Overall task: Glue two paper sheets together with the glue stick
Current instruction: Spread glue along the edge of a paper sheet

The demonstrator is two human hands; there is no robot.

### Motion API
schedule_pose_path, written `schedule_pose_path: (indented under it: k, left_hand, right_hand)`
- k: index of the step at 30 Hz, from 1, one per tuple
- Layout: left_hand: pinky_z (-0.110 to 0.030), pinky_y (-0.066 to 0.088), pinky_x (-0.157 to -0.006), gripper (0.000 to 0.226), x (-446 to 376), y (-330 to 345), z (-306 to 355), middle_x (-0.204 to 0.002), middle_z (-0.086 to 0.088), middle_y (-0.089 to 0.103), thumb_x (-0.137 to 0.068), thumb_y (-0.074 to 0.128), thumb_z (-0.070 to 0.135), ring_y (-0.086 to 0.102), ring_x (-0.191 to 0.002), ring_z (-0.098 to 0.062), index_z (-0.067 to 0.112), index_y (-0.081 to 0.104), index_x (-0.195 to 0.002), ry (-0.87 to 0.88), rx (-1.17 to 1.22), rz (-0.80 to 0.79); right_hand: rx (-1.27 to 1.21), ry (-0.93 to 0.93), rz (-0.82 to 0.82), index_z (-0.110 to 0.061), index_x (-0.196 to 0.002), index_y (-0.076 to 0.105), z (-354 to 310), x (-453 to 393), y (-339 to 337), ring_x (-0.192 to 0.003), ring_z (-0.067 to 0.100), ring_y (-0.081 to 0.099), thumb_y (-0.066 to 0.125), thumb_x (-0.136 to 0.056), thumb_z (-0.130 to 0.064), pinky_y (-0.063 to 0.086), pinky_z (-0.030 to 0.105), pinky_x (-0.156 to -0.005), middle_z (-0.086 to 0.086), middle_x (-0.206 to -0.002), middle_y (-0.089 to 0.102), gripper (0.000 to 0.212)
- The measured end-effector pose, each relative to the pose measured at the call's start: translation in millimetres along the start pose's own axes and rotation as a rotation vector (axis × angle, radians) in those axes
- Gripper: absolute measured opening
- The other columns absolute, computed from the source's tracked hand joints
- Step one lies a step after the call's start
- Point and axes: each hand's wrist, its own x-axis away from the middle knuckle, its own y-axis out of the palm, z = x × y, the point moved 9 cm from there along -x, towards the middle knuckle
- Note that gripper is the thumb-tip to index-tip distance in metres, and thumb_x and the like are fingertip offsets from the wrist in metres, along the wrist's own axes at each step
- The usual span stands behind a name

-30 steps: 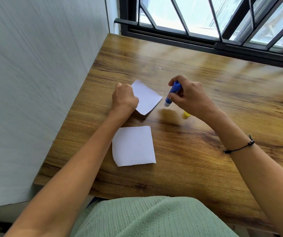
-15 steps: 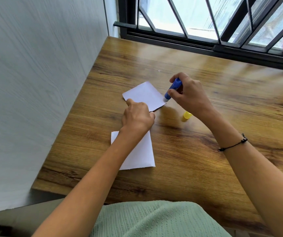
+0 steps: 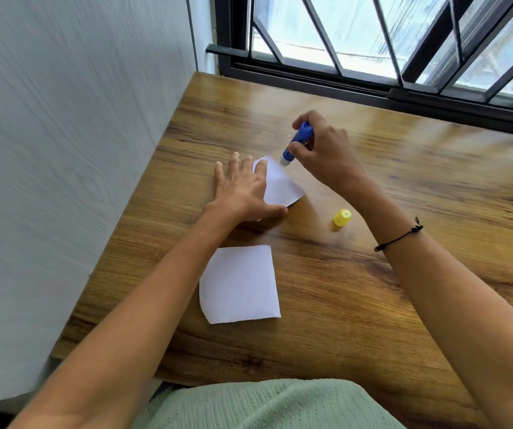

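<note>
Two white paper sheets lie on the wooden table [image 3: 373,305]. The far sheet [image 3: 281,185] is pinned flat by my left hand [image 3: 243,188], whose fingers are spread straight over its left part. My right hand [image 3: 326,153] grips a blue glue stick [image 3: 297,142], tilted with its white tip touching the far sheet's upper right edge. The near sheet [image 3: 239,284] lies free closer to me, untouched.
The yellow glue cap [image 3: 342,217] stands on the table right of the far sheet. A white wall [image 3: 63,150] borders the table's left edge. A barred window [image 3: 373,41] runs along the far edge.
My left hand went from a curled grip to flat, spread fingers pressing the far sheet down. The glue stick's tip stays at that sheet's edge. The head camera shifted.
</note>
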Motion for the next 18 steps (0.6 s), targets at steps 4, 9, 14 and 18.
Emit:
schedule_pose_path:
  k: [4,9,14,18]
  left_hand:
    - [-0.054,0.007,-0.112,0.099,-2.5,-2.9,4.0,-0.144,-0.011,0.026,-0.065,0.059,0.066,0.016,-0.136,-0.03,0.017,0.018,-0.14,0.092,-0.005,0.071]
    - [-0.055,0.007,-0.111,0.095,-3.4,0.0,10.0,-0.142,-0.007,0.028,-0.064,0.061,0.064,0.018,-0.134,-0.028,0.019,0.02,-0.138,0.201,-0.006,0.063]
    - [-0.056,0.005,-0.111,0.095,-2.8,4.7,11.1,-0.146,-0.008,0.023,-0.065,0.06,0.064,0.014,-0.137,-0.029,0.02,0.021,-0.138,0.218,-0.011,0.061]
    - [-0.056,0.005,-0.111,0.094,-2.5,5.9,10.7,-0.148,-0.008,0.02,-0.065,0.059,0.066,0.011,-0.137,-0.03,0.019,0.022,-0.138,0.214,-0.02,0.049]
  right_hand:
    - [-0.004,-0.013,-0.013,-0.009,-0.109,0.052,3.1,-7.7,5.1,-0.065,0.013,0.05,0.059,-0.083,-0.011,0.041,0.023,-0.063,-0.001,-0.08,0.054,0.027]
    - [0.012,-0.025,-0.033,-0.009,-0.109,0.052,7.3,-15.0,12.2,-0.061,0.008,0.047,0.06,-0.083,-0.012,0.037,0.017,-0.059,0.0,-0.081,0.054,0.028]
    - [0.06,-0.044,-0.068,-0.009,-0.111,0.051,8.7,-17.8,19.6,-0.068,0.02,0.051,0.058,-0.083,-0.013,0.041,0.026,-0.062,0.005,-0.084,0.055,0.029]
    - [0.08,-0.054,-0.077,-0.009,-0.112,0.05,7.2,-21.4,22.9,-0.072,0.023,0.052,0.057,-0.084,-0.013,0.046,0.034,-0.066,0.011,-0.088,0.058,0.029]
